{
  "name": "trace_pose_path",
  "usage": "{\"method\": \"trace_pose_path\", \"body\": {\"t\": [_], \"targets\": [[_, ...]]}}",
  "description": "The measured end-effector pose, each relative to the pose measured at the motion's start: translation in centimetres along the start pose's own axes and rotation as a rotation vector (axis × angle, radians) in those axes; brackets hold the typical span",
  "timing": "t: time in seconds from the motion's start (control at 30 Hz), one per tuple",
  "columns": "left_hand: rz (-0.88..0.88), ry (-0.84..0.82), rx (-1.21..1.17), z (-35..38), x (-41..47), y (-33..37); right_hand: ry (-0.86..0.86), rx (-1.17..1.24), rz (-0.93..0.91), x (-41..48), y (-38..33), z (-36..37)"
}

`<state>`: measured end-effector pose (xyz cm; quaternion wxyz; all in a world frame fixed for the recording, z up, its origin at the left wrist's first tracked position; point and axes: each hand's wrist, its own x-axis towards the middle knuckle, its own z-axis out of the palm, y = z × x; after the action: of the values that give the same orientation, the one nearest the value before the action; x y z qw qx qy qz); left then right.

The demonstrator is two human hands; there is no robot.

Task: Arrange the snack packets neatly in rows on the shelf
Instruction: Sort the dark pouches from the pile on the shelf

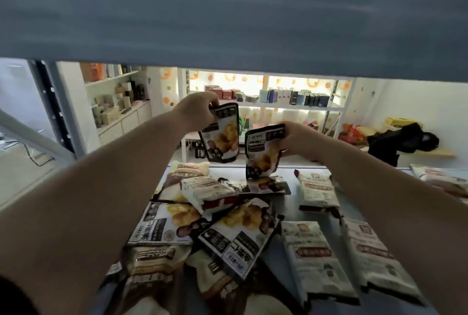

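Here, two bare hands each hold up a dark snack packet above a cluttered shelf

The left hand pinches the top edge of one dark packet, lifted clear of the shelf; the right hand grips the upper corner of a second dark packet, whose bottom edge seems to touch the packets below. Beneath them a loose heap of packets lies overlapping at odd angles, left of centre. To the right, pale packets already lie side by side in rows on the grey shelf. The upper shelf board hangs low overhead. Judging from this, setting the held packets down on the uneven heap could let them slide or topple, and a corner pinch may slip
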<state>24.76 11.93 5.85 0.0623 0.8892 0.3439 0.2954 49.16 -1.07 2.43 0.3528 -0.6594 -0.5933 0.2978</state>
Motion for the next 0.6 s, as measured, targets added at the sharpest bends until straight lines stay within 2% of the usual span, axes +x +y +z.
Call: {"method": "trace_pose_path", "body": {"t": [0.1,0.37,0.5,0.6], "targets": [[0.006,-0.094,-0.013,2.4,0.6,1.0,-0.005,-0.015,0.034,-0.4,0.7,-1.8],[0.030,-0.252,0.056,4.0,1.1,1.8,0.162,0.008,-0.002,0.2,2.7,-2.2],[0.027,-0.316,0.129,3.8,1.4,1.8,0.236,-0.232,-0.131,0.4,2.9,-2.0],[0.026,-0.338,0.111,3.5,1.3,1.7,0.240,-0.408,-0.144,0.7,2.9,-1.9]]}}
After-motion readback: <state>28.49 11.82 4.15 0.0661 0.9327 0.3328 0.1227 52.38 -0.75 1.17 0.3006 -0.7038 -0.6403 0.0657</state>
